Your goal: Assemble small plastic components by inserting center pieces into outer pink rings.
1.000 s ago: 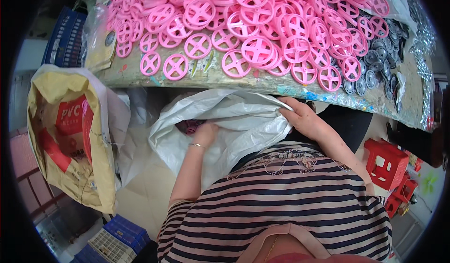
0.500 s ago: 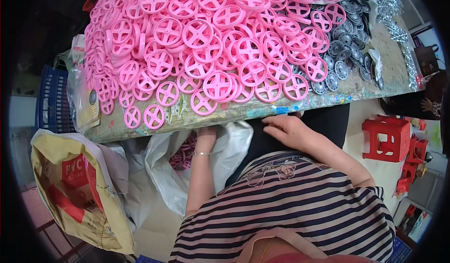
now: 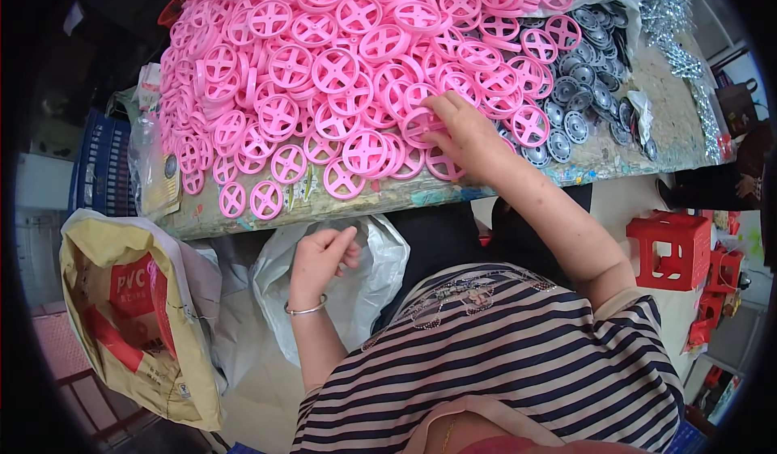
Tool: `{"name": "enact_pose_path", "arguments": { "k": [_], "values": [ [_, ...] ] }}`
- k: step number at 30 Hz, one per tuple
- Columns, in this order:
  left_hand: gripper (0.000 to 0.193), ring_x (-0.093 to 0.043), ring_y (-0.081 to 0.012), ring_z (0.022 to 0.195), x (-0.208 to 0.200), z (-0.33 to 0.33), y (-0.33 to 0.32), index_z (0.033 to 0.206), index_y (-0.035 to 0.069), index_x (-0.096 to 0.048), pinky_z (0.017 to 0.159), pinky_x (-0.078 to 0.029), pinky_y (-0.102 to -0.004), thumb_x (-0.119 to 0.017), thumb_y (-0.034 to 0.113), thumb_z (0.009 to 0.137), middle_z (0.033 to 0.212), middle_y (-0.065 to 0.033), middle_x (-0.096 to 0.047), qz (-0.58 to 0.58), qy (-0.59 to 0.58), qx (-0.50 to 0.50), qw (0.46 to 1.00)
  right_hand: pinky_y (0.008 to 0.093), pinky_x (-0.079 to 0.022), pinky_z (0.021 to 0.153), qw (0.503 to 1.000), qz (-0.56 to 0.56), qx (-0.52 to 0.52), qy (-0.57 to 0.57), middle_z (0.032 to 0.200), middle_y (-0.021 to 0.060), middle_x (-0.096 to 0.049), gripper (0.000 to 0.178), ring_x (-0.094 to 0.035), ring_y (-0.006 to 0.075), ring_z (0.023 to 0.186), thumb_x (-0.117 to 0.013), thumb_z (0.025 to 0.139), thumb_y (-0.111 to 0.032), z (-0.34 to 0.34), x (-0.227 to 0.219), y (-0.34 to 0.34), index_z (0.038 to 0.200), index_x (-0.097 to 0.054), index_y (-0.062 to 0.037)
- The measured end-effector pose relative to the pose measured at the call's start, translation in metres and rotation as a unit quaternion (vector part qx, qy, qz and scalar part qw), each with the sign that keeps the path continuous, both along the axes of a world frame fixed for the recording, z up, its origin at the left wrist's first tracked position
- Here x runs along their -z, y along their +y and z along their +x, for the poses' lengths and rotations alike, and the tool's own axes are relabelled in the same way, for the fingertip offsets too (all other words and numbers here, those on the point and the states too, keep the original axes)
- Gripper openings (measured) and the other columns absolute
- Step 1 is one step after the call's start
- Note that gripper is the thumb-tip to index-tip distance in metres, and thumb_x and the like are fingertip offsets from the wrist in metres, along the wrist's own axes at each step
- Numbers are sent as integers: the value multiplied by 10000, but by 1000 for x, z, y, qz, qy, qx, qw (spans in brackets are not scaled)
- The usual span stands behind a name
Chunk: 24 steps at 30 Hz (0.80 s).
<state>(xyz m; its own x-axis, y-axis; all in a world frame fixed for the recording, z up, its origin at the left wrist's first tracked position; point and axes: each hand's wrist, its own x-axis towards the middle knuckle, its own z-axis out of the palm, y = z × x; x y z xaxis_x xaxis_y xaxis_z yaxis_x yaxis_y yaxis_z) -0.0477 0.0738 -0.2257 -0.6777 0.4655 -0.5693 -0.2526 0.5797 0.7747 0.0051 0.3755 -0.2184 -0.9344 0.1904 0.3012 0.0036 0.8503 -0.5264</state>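
One pink wheel (image 3: 419,125) is gripped at its rim by the right hand (image 3: 469,134), whose fingers are closed, thumb opposed to fingertips. The wheel is located at the near side of the pile of pink wheels (image 3: 316,29); whether it is fully lifted clear cannot be determined. The left hand (image 3: 318,260) is held above the mouth of the white bag (image 3: 379,252); its fingers are loosely curled and partly open, and nothing is seen in them. The bulk of the wheels is unhandled and heaped across the worktop (image 3: 672,118), with grey discs (image 3: 575,98) spread beside them at the right. Handling is judged far from complete. The bag's contents cannot be made out, so no finished quantity can be stated.
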Motion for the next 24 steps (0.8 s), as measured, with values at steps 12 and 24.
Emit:
{"name": "enact_pose_path", "arguments": {
  "k": [12, 24],
  "values": [
    [324, -662, -203, 905, -13, 52, 130, 1272, -5, -461, 725, -599, -349, -462, 163, 996, 1107, -130, -618, 430, -79, -124, 891, 326, -470, 781, 970, -243, -27, 3, 1017, 140, -593, 351, -584, 248, 924, -637, 860, -108, 80, -29, -22, 1191, -555, -27],
    [343, -602, -253, 1085, -4, 62, 136, 1320, 16, -401, 878, -551, -416, -396, 177, 1017, 1232, -132, -540, 466, -228, -84, 851, 401, -414, 936, 975, 109, 193, -29, 1201, 181, -525, 390, -508, 358, 1079, -593, 833, -82, 160, 26, 94, 1215, -541, -23]
  ]
}}
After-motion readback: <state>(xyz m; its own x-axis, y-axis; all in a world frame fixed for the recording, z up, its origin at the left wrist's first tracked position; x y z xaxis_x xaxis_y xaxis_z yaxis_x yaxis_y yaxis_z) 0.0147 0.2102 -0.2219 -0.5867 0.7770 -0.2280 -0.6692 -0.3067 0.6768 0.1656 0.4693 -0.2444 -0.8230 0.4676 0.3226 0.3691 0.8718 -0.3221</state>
